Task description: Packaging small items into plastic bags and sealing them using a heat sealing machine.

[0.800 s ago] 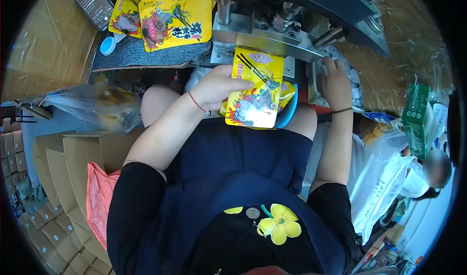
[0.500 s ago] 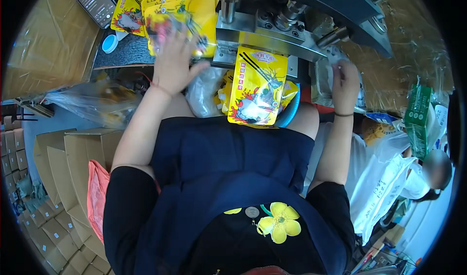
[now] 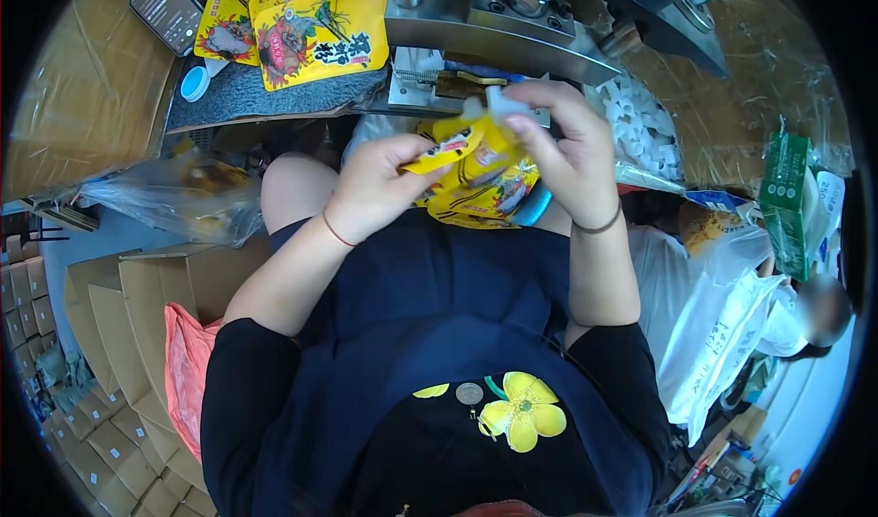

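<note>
Head view: the left hand (image 3: 375,186) pinches a yellow printed plastic pouch (image 3: 469,148) between thumb and fingers; the right hand (image 3: 574,144) pinches a small translucent white plastic piece (image 3: 506,105) at the pouch's upper end. Blur hides whether the piece sits inside the pouch. The pouch is above the lap, in front of a steel press (image 3: 498,35). Overlapping yellow printed pouches (image 3: 320,37) lie near the front edge of a dark grey cloth-covered desk (image 3: 251,107); a round blue cap (image 3: 194,83) lies near its left end.
</note>
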Available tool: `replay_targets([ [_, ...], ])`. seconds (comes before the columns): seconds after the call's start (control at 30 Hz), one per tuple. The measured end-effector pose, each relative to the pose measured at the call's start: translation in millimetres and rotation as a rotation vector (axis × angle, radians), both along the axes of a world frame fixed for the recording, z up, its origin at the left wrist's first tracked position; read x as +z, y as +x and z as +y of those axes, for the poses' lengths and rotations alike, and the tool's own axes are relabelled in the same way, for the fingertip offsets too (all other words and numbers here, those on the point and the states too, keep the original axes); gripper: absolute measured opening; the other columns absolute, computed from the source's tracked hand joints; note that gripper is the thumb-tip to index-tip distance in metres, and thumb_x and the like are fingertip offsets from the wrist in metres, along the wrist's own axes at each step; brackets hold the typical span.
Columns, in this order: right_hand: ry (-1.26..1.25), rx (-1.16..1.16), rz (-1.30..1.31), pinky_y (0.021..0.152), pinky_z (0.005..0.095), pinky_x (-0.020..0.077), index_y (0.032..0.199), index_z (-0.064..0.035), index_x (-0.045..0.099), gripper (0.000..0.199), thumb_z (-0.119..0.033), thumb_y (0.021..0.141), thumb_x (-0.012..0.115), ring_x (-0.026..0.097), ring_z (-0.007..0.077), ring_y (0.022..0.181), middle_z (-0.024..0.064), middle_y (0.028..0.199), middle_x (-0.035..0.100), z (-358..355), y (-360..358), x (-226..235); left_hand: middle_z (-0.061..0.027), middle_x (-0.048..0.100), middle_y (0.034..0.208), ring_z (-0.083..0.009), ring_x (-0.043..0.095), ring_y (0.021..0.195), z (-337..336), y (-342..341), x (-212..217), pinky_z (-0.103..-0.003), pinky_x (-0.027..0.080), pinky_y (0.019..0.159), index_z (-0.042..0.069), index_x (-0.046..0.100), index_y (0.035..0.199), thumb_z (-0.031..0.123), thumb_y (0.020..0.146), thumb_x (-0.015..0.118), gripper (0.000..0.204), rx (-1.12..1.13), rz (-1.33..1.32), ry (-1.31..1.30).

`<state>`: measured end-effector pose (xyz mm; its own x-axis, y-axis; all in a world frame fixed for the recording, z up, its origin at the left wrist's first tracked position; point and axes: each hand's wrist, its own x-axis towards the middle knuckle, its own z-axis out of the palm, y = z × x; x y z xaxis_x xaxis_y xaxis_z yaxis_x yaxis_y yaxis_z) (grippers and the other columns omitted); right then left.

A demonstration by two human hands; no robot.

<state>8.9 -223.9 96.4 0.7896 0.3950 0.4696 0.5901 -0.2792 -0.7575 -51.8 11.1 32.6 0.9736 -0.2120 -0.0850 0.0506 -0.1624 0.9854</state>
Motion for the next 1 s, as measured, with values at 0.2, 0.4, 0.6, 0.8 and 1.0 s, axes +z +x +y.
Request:
replay_targets([
  [0.2, -0.326, 0.149, 0.127, 0.084, 0.0341, 0.0487, 0.107, -0.0015, 0.065, 0.024, -0.019, 0.102, 0.05, 0.062, 0.0279, 0.093, 0.016, 0.099, 0.064, -26, 0, 8, -0.0024, 0.072, 0.103, -0.0067, 0.064, 0.091, -28, -11, -15, -0.024, 0.053, 0.08, 0.0, 0.065, 0.119, 0.028, 0.102, 0.06, 0.034, -0.275, 0.318, -0.388],
  [0.4, -1.034, -0.469, -0.101, 0.09, 0.0465, 0.0482, 0.119, -0.005, 0.062, 0.036, -0.034, 0.098, 0.056, 0.059, 0.0421, 0.105, 0.0198, 0.115, 0.061, -88, 12, -4, -0.011, 0.072, 0.113, -0.016, 0.069, 0.098, -34, 8, -14, -0.031, 0.055, 0.09, -0.004, 0.064, 0.118, 0.0, 0.088, 0.067, 0.031, -0.193, 0.429, -0.597],
  [0.6, -0.846, -0.118, 0.253, 0.082, 0.0409, 0.047, 0.109, -0.0028, 0.06, 0.037, -0.037, 0.095, 0.062, 0.058, 0.0364, 0.091, 0.0191, 0.1, 0.058, -113, 24, -10, -0.0155, 0.071, 0.109, -0.0214, 0.071, 0.095, -19, 40, -7, -0.034, 0.057, 0.087, -0.007, 0.059, 0.119, -0.001, 0.088, 0.067, 0.033, -0.096, 0.546, -0.712],
  [0.8, -0.468, 0.047, 0.459, 0.08, 0.0281, 0.0428, 0.105, -0.002, 0.058, 0.024, -0.02, 0.093, 0.067, 0.05, 0.0149, 0.085, 0.0046, 0.093, 0.054, -143, 26, -28, -0.0234, 0.057, 0.129, -0.0335, 0.058, 0.117, 48, 74, -5, -0.042, 0.047, 0.097, -0.002, 0.045, 0.135, 0.03, 0.091, 0.071, 0.061, 0.537, -0.531, 0.502],
  [1.0, -0.372, -0.049, 0.405, 0.08, 0.0292, 0.0479, 0.108, -0.0005, 0.06, 0.017, -0.009, 0.094, 0.063, 0.059, 0.0145, 0.088, 0.005, 0.097, 0.06, -142, 33, -40, -0.0223, 0.053, 0.139, -0.04, 0.048, 0.131, 80, 36, -22, -0.046, 0.04, 0.106, 0.006, 0.057, 0.133, 0.026, 0.09, 0.066, 0.048, 0.168, -0.848, 1.247],
])
